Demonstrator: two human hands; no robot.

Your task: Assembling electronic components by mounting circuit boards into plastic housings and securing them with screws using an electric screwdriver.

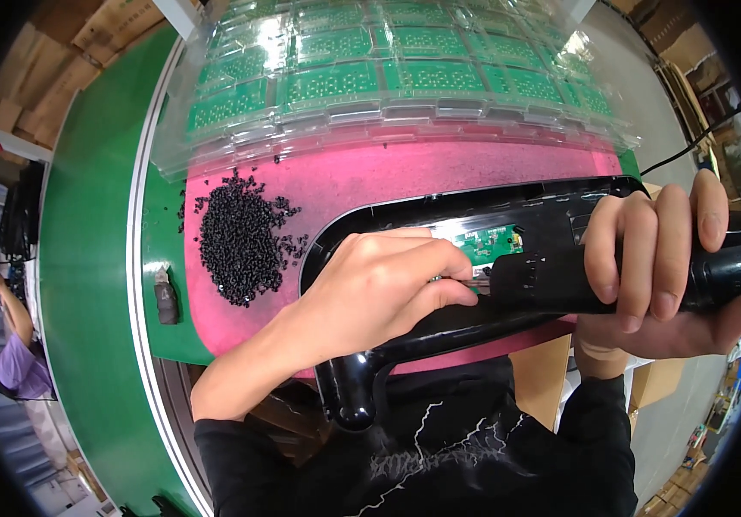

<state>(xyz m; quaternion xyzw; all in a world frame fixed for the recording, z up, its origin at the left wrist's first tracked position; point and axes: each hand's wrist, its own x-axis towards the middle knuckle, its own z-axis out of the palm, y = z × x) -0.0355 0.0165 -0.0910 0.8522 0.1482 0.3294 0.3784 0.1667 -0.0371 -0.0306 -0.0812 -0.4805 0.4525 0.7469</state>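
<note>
A long glossy black plastic housing lies across the pink mat in front of me. Set in its middle is a small green circuit board, next to a matte black cover piece. My left hand is over the housing, thumb and forefinger pinched on a small thin metallic piece beside the board; its exact kind cannot be made out. From the right, my right hand wraps round the housing's narrower end, fingers on top and palm below.
A pile of tiny black parts is heaped on the pink mat. Behind it stand clear plastic trays with green circuit boards. A small dark object lies left on the green table. Another person is at far left.
</note>
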